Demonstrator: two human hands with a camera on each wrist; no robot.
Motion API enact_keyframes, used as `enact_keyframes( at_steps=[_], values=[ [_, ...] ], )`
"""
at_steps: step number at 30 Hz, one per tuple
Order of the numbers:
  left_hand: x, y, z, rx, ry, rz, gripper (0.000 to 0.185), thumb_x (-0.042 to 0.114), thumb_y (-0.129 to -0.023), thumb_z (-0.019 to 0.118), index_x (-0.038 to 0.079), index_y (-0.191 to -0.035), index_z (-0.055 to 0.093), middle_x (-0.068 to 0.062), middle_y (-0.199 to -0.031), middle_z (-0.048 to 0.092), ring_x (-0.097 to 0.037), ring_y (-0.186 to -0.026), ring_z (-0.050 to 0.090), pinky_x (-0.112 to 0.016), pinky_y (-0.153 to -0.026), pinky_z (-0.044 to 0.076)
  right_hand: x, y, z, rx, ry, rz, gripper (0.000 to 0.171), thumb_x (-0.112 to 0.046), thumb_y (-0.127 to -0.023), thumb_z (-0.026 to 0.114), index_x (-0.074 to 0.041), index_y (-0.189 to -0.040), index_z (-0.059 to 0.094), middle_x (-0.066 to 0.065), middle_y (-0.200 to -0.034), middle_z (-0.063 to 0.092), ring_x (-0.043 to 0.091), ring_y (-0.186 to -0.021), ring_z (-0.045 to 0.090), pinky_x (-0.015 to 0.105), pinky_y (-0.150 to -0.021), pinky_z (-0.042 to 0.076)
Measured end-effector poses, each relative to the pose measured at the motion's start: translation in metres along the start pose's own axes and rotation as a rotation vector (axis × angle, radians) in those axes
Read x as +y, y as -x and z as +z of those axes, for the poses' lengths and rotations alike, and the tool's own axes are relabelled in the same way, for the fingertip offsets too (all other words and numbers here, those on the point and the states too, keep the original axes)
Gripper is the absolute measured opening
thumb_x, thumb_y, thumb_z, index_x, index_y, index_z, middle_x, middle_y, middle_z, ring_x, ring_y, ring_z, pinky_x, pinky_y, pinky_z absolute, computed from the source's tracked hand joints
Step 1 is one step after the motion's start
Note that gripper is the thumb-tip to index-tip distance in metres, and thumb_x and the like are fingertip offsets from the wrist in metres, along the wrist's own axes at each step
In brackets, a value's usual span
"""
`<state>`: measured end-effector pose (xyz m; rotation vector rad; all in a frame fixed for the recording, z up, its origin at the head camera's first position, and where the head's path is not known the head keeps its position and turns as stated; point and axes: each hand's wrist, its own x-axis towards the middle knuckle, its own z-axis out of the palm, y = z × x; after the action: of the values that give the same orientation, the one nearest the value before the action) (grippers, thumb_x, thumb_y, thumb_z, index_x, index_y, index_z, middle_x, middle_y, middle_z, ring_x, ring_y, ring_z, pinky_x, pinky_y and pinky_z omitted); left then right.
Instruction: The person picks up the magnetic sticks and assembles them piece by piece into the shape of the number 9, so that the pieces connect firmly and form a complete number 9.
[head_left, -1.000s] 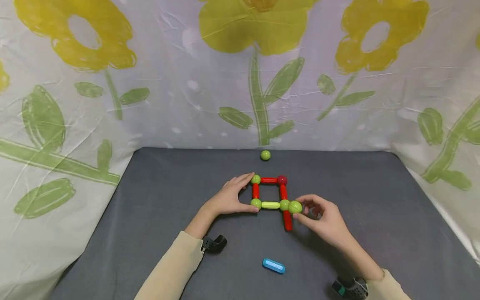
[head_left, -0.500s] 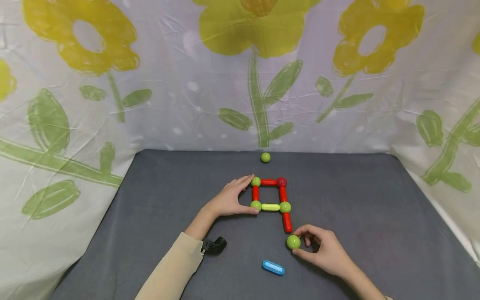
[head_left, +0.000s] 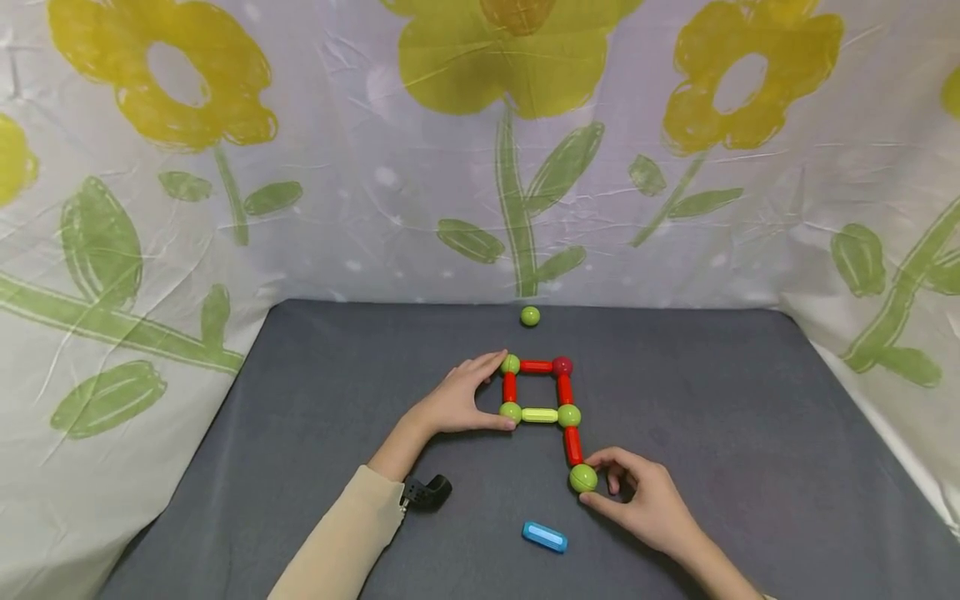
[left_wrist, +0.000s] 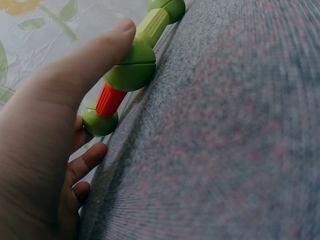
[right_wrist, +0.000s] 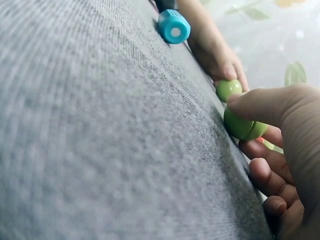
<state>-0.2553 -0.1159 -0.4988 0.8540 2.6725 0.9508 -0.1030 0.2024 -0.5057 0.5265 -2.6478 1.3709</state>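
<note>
A flat square of toy balls and rods lies mid-table. It has red rods [head_left: 565,389] on three sides, a yellow-green rod [head_left: 539,415] in front and a dark red ball [head_left: 562,366] at the far right corner. My left hand [head_left: 457,404] grips its left side, thumb on the near green ball [left_wrist: 132,70] and index finger at the far green ball [left_wrist: 100,121]. Another red rod [head_left: 573,446] runs toward me from the near right corner. At that rod's end my right hand [head_left: 641,496] pinches a larger green ball [head_left: 582,478] between thumb and fingers.
A blue rod [head_left: 544,537] lies near the front, left of my right hand. Behind the square a loose green ball [head_left: 530,316] sits by the table's back edge. A flower-printed cloth [head_left: 337,167] hangs behind the dark table [head_left: 330,367].
My right hand has carried the green ball from beside the square's near right corner toward me, then to the free end of the red rod. My left hand stays on the square.
</note>
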Motion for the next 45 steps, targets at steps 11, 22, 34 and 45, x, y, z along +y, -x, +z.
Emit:
enact_keyframes(
  at_steps=[11, 22, 34, 45],
  values=[
    [0.042, -0.032, -0.022, -0.115, 0.133, 0.212, 0.073, 0.034, -0.092, 0.085, 0.020, -0.158, 0.055, -0.003, -0.161, 0.051, -0.028, -0.145, 0.047, -0.056, -0.117, 0.039, -0.002, -0.001, 0.003, -0.010, -0.028, 0.008, 0.036, -0.021, -0.080, 0.096, -0.026, -0.108, 0.074, -0.011, -0.075, 0.054, 0.005, -0.066, 0.049, 0.020, -0.057, 0.037],
    [0.093, -0.076, 0.004, -0.640, 0.003, 0.420, 0.052, 0.005, -0.087, 0.088, 0.013, -0.137, 0.074, -0.001, -0.141, 0.068, -0.007, -0.130, 0.059, -0.017, -0.100, 0.048, -0.001, 0.002, 0.007, -0.009, -0.022, -0.032, 0.037, -0.020, -0.080, 0.096, -0.027, -0.108, 0.072, -0.012, -0.075, 0.055, -0.003, -0.059, 0.037, 0.019, -0.051, 0.033],
    [0.110, -0.080, 0.009, -0.569, -0.270, 0.513, 0.026, 0.012, -0.086, 0.090, 0.023, -0.109, 0.087, 0.013, -0.116, 0.077, -0.004, -0.109, 0.063, -0.019, -0.105, 0.036, -0.003, 0.003, 0.003, 0.010, -0.021, -0.020, 0.036, -0.021, -0.079, 0.096, -0.027, -0.107, 0.073, -0.012, -0.074, 0.055, 0.000, -0.061, 0.042, 0.018, -0.052, 0.034],
    [0.066, -0.031, -0.019, -0.083, -0.053, 0.193, 0.088, 0.048, -0.089, 0.086, 0.019, -0.162, 0.047, -0.004, -0.164, 0.043, -0.030, -0.142, 0.042, -0.055, -0.114, 0.042, -0.002, 0.002, 0.005, 0.044, 0.023, -0.055, 0.037, -0.020, -0.078, 0.097, -0.026, -0.105, 0.073, -0.014, -0.074, 0.056, 0.003, -0.068, 0.052, 0.021, -0.059, 0.040]
  ],
)
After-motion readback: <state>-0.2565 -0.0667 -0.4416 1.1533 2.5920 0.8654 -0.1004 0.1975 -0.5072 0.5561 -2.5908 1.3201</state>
